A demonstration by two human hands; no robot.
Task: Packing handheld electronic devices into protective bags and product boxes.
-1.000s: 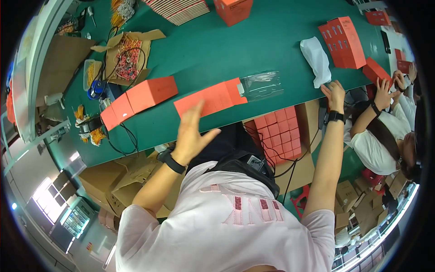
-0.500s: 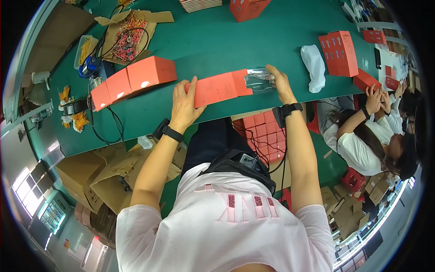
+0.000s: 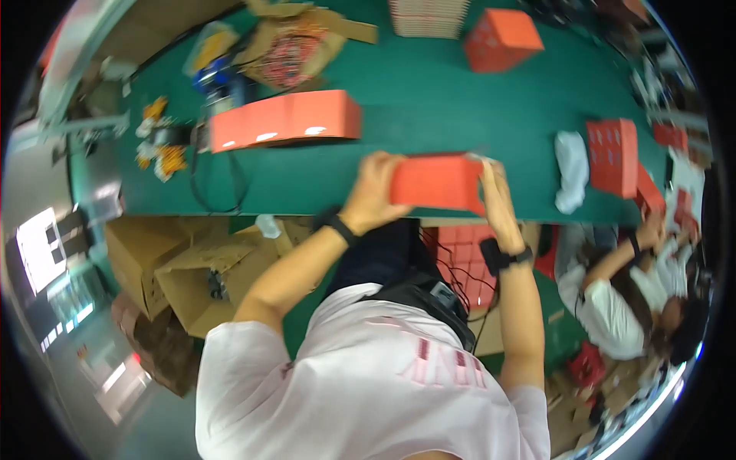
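Note:
A red cardboard box [image 3: 437,182] is held level between my two hands at the near edge of the green table [image 3: 460,115]. My left hand [image 3: 376,195] grips its left end, fingers over the top and thumb below. My right hand [image 3: 498,201] presses against the box's right end, with its fingers upright along it. Of the clear plastic tray, only a pale glint is visible at that end; the rest is hidden. Motion blurs both hands somewhat. A joined row of red boxes [image 3: 287,119] lies beyond my left hand.
A white wrapped bundle [image 3: 571,170] and red boxes [image 3: 612,156] stand to the right, near a co-worker [image 3: 617,307]. Another red box [image 3: 502,42] and a stack [image 3: 429,17] are at the back. An open carton of small parts [image 3: 295,57] sits far left.
The clear tray that stuck out of the box's right end is now almost out of sight, and my right hand has moved in to that end. The whole view has shifted.

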